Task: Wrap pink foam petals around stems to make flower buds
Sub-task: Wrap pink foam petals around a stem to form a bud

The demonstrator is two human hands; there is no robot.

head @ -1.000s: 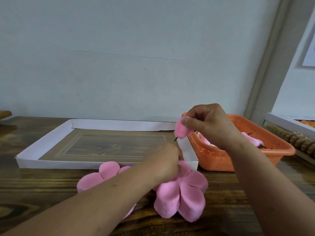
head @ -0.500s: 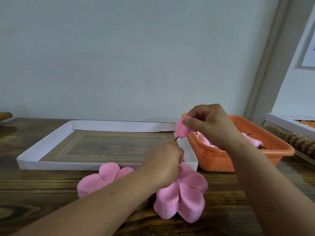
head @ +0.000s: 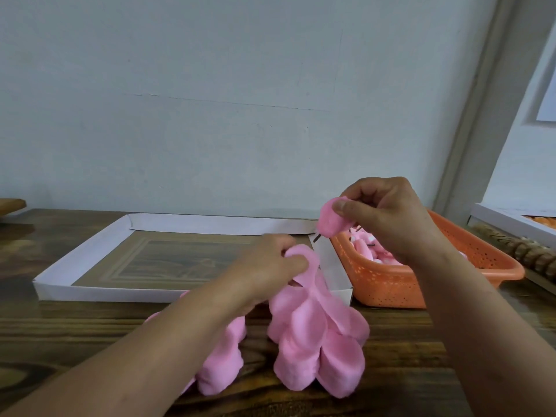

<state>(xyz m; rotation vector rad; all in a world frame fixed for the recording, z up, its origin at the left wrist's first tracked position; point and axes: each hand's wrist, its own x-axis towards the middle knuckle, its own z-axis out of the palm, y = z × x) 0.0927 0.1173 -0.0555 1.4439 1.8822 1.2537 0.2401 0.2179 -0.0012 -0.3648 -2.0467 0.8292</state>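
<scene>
A person works at a wooden table (head: 75,332), the right hand (head: 388,218) pinching a small pink bud (head: 331,221) on a thin stem (head: 316,238) above the orange basket (head: 391,284), thumb pressed against the foam. The left hand (head: 264,266) pinches the top of a pink petal sheet (head: 316,335), lifting it off the table in front of a shallow white tray (head: 90,254). Another petal sheet (head: 222,362) lies under the left forearm. More pink pieces (head: 365,249) sit in the basket.
</scene>
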